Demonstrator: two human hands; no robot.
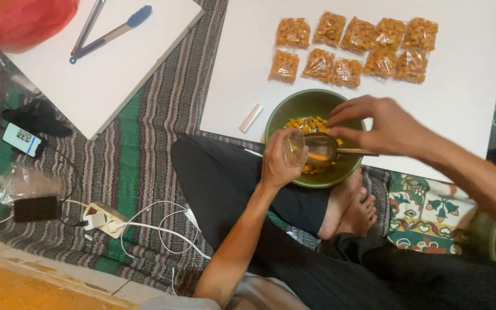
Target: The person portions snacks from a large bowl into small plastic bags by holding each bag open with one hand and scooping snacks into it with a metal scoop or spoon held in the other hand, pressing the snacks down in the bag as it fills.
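Green bowl (294,109) holds orange snacks (308,123) — nine filled bags (354,49).

Left hand (278,162) holds small clear bag (295,150) over green bowl (285,112); right hand (387,126) tips spoon (324,150) of orange snacks (311,123) at it.

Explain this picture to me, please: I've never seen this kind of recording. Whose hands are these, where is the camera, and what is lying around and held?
There is no machine here. One camera, worn on a person's head, looks down at their own two bare hands; they sit cross-legged on a striped mat. The left hand holds a small clear bag open over a green bowl of orange snack pieces. The right hand holds a spoon at the bag's mouth. Behind the bowl, on a white board, lie two rows of filled snack bags. To the left are a second white board with pens, a phone and a power strip.
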